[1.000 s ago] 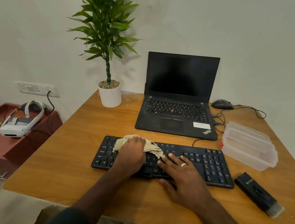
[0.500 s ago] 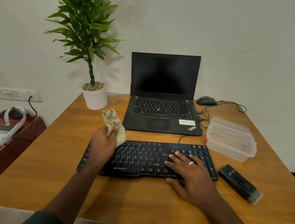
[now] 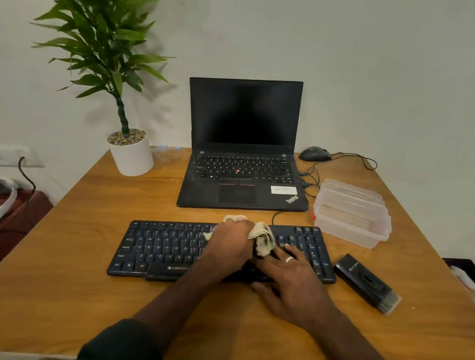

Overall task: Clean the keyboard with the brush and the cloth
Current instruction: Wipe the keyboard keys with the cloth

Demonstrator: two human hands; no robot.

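Lying flat on the wooden table (image 3: 78, 303), the black keyboard (image 3: 168, 245) is seen from the head camera with its long axis running left to right, parallel to the near table edge, its lettered keys reading upright toward the viewer. A crumpled beige cloth (image 3: 264, 238) is clenched in the left hand (image 3: 231, 244), whose fingers are curled round it, and it is pressed onto the keys right of the keyboard's middle, near the far edge. The right hand (image 3: 293, 283) is laid flat on the right part of the keyboard, fingers straight and spread, nothing being grasped; a ring is worn on one finger. The cloth hangs just beside these fingertips.

The brush (image 3: 367, 282), a black block with bristles at one end, is left on the table just right of the keyboard; its long axis is set diagonally, bristles pointing near and right.

Farther back, an open laptop (image 3: 242, 140) is placed, with a potted plant (image 3: 130, 151) to its left, a mouse (image 3: 315, 154) to its right, and clear plastic containers (image 3: 350, 214) beside the keyboard's far right corner.
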